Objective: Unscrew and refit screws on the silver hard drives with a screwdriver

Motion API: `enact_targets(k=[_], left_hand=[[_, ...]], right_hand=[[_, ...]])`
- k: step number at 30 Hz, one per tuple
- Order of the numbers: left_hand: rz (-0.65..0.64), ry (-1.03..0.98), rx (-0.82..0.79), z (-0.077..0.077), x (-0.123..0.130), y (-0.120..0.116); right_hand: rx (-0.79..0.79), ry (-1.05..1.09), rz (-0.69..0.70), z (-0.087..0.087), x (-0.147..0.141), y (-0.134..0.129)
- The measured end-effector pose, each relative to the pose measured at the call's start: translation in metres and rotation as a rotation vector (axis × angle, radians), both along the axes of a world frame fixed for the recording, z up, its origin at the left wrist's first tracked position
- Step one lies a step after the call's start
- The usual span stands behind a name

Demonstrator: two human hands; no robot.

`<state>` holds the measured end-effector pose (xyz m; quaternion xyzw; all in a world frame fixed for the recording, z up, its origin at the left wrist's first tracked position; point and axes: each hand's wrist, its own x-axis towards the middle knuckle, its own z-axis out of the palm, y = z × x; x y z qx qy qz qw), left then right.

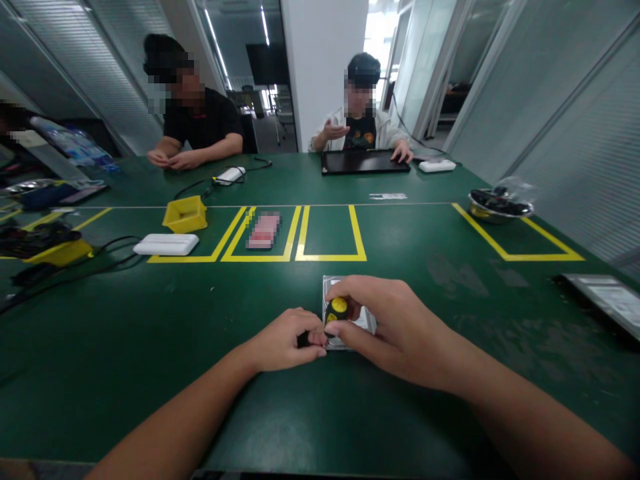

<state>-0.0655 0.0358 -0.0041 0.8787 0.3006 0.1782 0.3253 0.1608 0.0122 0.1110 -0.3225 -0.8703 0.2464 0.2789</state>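
A silvery, flat rectangular device (pixel 369 323) with a pale label lies on the green table (pixel 270 413), partly covered by my hands. My right hand (pixel 395 327) is closed round the yellow and black handle of a screwdriver (pixel 339 308), held upright over the device; its tip is hidden. At the device's left edge, my left hand (pixel 293 340) has its fingers curled together. A small dark thing shows between those fingers, too hidden to name.
Beyond my hands are yellow tape outlines (pixel 333 258), a pink pixelated item (pixel 264 231), a yellow bin (pixel 185 215) and a white power strip (pixel 167 245). A metal bowl (pixel 500 212) and a framed panel (pixel 607 303) stand right. Two people sit across, one touching a black panel (pixel 365 162).
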Motion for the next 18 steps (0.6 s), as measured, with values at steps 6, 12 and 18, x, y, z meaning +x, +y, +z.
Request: enact_targets(k=[6,12,18], left_hand=[[0.004,-0.01,-0.011,0.0002,0.0001,-0.0004],[0.004,0.005,0.013,0.0012,0.0009,-0.0009],[0.008,-0.005,-0.013,-0.0008,0.0004,-0.001]], right_hand=[[-0.011,-0.002,0.003,-0.002,-0.001,-0.0004],[-0.006,-0.003,0.009,-0.0042,-0.0017,0.0002],[0.004,-0.008,0.006,-0.0058,-0.0023,0.0008]])
